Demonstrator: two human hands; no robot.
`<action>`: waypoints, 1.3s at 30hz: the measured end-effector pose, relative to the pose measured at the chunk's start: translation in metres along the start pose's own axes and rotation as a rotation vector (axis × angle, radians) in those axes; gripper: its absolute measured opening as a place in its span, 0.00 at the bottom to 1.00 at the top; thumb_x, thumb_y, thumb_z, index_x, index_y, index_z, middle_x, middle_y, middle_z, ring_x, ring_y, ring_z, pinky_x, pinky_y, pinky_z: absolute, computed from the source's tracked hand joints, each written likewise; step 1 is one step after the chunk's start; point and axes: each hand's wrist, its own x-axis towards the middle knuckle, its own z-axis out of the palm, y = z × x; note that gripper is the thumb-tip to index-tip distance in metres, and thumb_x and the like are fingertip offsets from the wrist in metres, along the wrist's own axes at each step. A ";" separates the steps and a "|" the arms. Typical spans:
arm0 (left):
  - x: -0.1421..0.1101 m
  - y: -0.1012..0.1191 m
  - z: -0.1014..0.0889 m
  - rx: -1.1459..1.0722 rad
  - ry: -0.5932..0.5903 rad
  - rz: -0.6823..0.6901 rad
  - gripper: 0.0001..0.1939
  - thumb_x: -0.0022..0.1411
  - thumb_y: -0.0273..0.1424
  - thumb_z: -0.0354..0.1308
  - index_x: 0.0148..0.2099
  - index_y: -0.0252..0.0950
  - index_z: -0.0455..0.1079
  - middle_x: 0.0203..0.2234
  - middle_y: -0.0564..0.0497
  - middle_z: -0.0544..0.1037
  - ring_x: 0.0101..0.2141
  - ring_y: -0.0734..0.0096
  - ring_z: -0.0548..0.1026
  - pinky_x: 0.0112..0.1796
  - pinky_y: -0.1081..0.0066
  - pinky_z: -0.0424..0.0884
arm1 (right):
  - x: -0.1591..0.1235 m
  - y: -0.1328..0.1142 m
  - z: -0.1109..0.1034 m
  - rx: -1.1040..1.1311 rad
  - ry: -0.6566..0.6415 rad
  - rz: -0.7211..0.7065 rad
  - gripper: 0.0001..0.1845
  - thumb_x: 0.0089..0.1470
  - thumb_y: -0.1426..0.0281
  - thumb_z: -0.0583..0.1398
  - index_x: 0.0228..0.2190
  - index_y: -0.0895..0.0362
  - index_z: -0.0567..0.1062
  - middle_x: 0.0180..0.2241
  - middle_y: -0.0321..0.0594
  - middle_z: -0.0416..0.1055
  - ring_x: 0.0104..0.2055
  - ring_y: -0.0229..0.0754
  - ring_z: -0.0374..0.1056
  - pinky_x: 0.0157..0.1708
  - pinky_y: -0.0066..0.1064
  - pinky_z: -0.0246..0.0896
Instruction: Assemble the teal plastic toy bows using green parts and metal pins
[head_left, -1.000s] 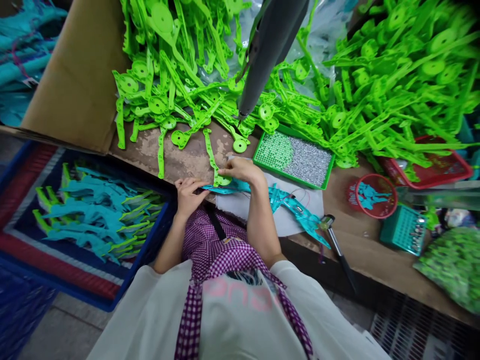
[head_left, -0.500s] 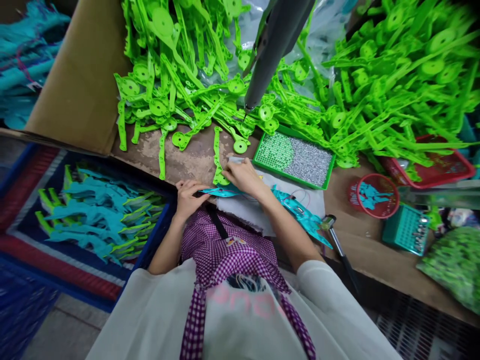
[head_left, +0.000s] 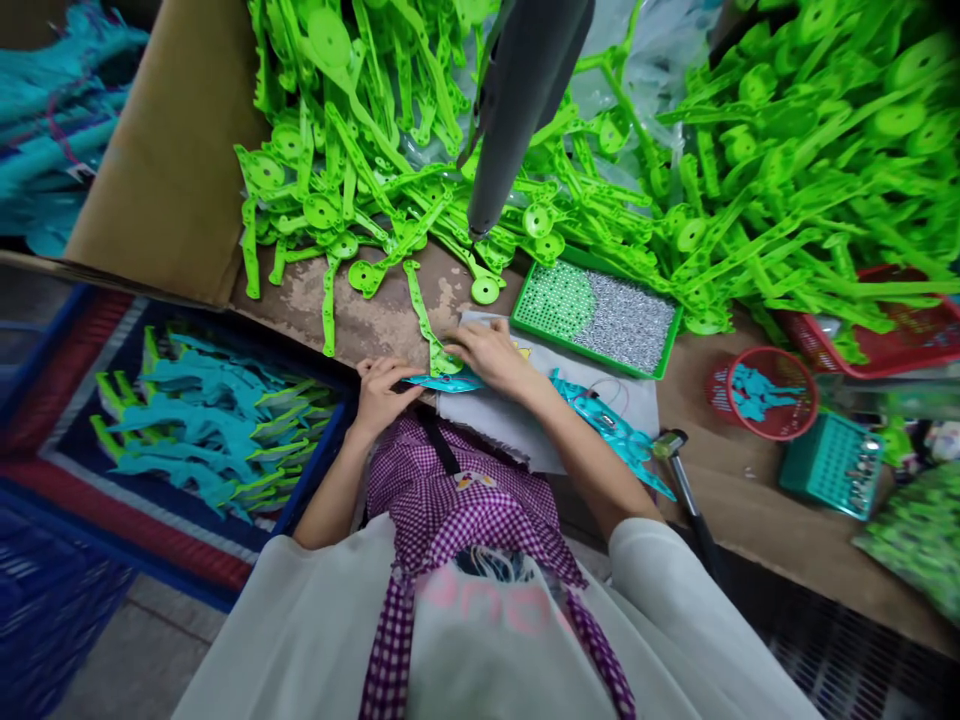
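My left hand (head_left: 381, 392) is closed on the left end of a teal plastic part (head_left: 444, 383) lying at the bench's front edge. My right hand (head_left: 491, 355) presses down on a bright green plastic arm (head_left: 424, 318) where its lower end overlaps the teal part, fingers curled on it. Both pieces rest partly on a white cloth (head_left: 525, 420). A second teal part (head_left: 611, 428) with thin wires lies on the cloth to the right of my right forearm.
A big heap of green arms (head_left: 675, 160) covers the back of the bench. A grey hanging tool (head_left: 510, 110) points down over it. A green tray of small screws (head_left: 600, 315), a red basket (head_left: 761, 392), a teal box (head_left: 829, 465) and a hammer (head_left: 686, 495) lie right. A blue crate (head_left: 214, 425) of teal parts sits left.
My right hand slid slightly along the green arm while my elbow swung out to the right. The left hand stayed on the teal part. The view shifted a little.
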 end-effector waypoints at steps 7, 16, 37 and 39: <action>-0.014 0.011 -0.024 0.000 0.062 0.068 0.17 0.70 0.34 0.58 0.58 0.39 0.73 0.40 0.47 0.82 0.40 0.64 0.79 0.47 0.63 0.74 | -0.052 -0.018 0.005 0.049 0.116 -0.115 0.21 0.70 0.56 0.50 0.47 0.56 0.76 0.46 0.48 0.77 0.46 0.48 0.70 0.53 0.43 0.49; 0.045 0.058 -0.068 -0.180 0.006 0.178 0.06 0.67 0.32 0.63 0.43 0.40 0.82 0.37 0.50 0.82 0.38 0.67 0.79 0.43 0.67 0.74 | -0.046 -0.029 -0.004 0.505 0.266 -0.026 0.27 0.66 0.51 0.55 0.57 0.55 0.70 0.48 0.47 0.77 0.47 0.47 0.71 0.50 0.42 0.58; 0.058 0.031 -0.035 -0.022 -0.425 0.334 0.11 0.72 0.29 0.50 0.45 0.37 0.73 0.38 0.45 0.81 0.43 0.60 0.79 0.45 0.62 0.75 | -0.033 -0.040 -0.036 -0.030 0.359 0.111 0.30 0.66 0.69 0.51 0.68 0.51 0.61 0.60 0.55 0.69 0.63 0.60 0.62 0.57 0.55 0.54; 0.058 0.033 -0.038 -0.080 -0.406 0.357 0.11 0.69 0.27 0.51 0.48 0.36 0.73 0.42 0.44 0.80 0.48 0.59 0.78 0.49 0.59 0.75 | -0.021 -0.058 -0.033 0.131 0.206 -0.029 0.32 0.67 0.65 0.51 0.70 0.51 0.54 0.57 0.52 0.72 0.58 0.56 0.67 0.54 0.48 0.61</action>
